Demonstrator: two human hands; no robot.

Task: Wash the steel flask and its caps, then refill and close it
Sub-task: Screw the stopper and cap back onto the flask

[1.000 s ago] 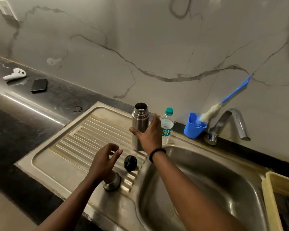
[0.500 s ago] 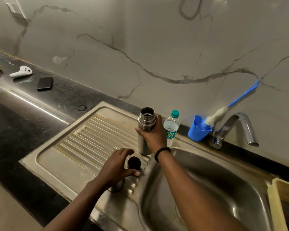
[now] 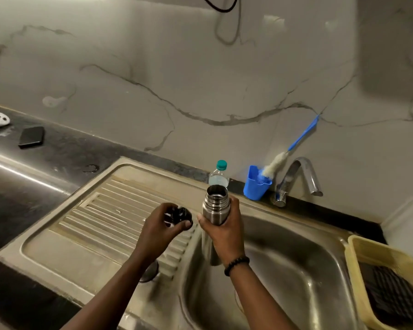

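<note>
The open steel flask (image 3: 215, 207) is lifted above the edge between drainboard and sink basin, and my right hand (image 3: 224, 228) grips its body. Water shows inside its mouth. Just left of it my left hand (image 3: 161, 226) holds the black inner cap (image 3: 178, 216) in its fingertips. The steel outer cap (image 3: 150, 273) lies on the drainboard, mostly hidden under my left forearm.
A plastic water bottle (image 3: 218, 175) with a green lid stands behind the flask. A blue cup (image 3: 255, 188) holds a bottle brush (image 3: 275, 163) beside the tap (image 3: 301, 177). A yellow basket (image 3: 362, 256) sits at the right. A phone (image 3: 31, 136) lies on the black counter.
My left hand picked the black cap up off the drainboard and raised it beside the flask. My right hand lifted the flask towards the sink.
</note>
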